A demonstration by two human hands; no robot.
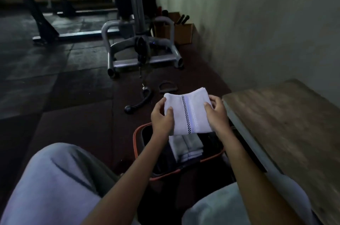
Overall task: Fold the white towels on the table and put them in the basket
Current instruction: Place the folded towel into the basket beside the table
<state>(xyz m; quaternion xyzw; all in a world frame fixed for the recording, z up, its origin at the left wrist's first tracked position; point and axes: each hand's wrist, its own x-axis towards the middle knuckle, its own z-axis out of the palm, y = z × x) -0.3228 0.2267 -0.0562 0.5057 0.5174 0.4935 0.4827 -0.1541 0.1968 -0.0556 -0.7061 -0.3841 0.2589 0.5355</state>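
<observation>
beside the table [294,132], left grip [161,119] and right grip [218,114] pinch a folded towel [187,112] above the basket [135,142].

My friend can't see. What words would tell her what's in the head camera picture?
A person's left hand and right hand hold a folded white towel above an orange-rimmed basket on the floor, which already holds folded towels. A wooden table stands at right, gym equipment behind.

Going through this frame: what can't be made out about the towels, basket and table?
1. Head view: count of folded towels in the basket; the held towel, left hand and right hand cover part of it.
2. Head view: whether towels remain on the table; the right edge cuts it off.
</observation>
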